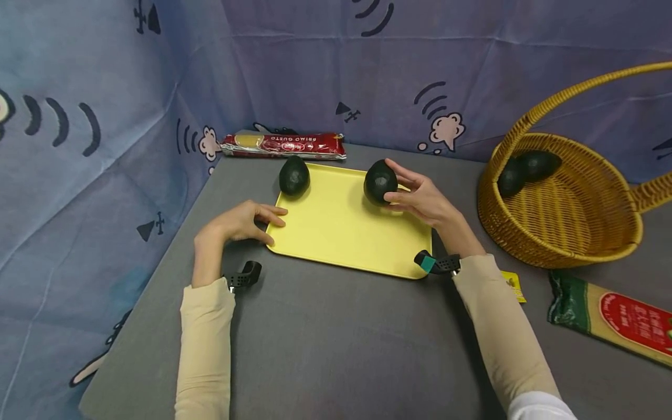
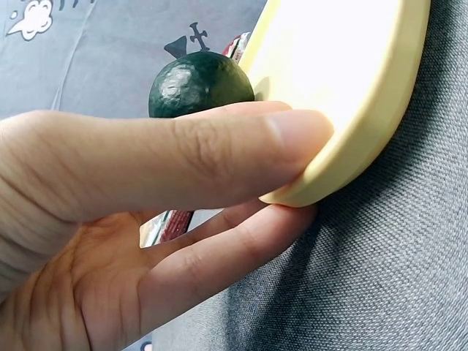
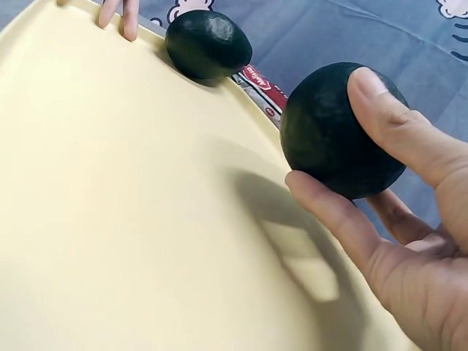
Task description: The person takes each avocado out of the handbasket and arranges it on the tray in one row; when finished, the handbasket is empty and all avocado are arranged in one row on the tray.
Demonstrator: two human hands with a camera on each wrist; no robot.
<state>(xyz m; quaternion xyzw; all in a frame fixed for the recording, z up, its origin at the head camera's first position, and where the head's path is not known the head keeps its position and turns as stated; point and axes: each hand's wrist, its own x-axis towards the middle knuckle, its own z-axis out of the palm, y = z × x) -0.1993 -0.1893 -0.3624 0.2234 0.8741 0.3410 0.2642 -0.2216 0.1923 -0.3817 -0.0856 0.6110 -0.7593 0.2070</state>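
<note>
Holding one avocado (image 1: 378,183) over yellow tray (image 1: 341,242) in right hand (image 1: 424,201), tray edge pinched by left hand (image 1: 237,223); seemingly partway: second avocado (image 1: 294,177) set at tray's far-left corner, two remaining avocados (image 1: 543,165) inside wicker basket (image 1: 517,230).

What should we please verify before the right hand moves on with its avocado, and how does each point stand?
1. Held avocado gripped: ok, the right hand holds it between thumb and fingers.
2. Held avocado lifted: ok, it looks raised above the tray.
3. Tray steadied: ok, the left hand holds its rim near a corner.
4. Room on the tray: ok, its wide middle is bare.
5. Other avocado secure: cannot tell; it sits at a far corner of the tray and might roll.
6. Basket emptied: not ok, two avocados lie inside.
</note>
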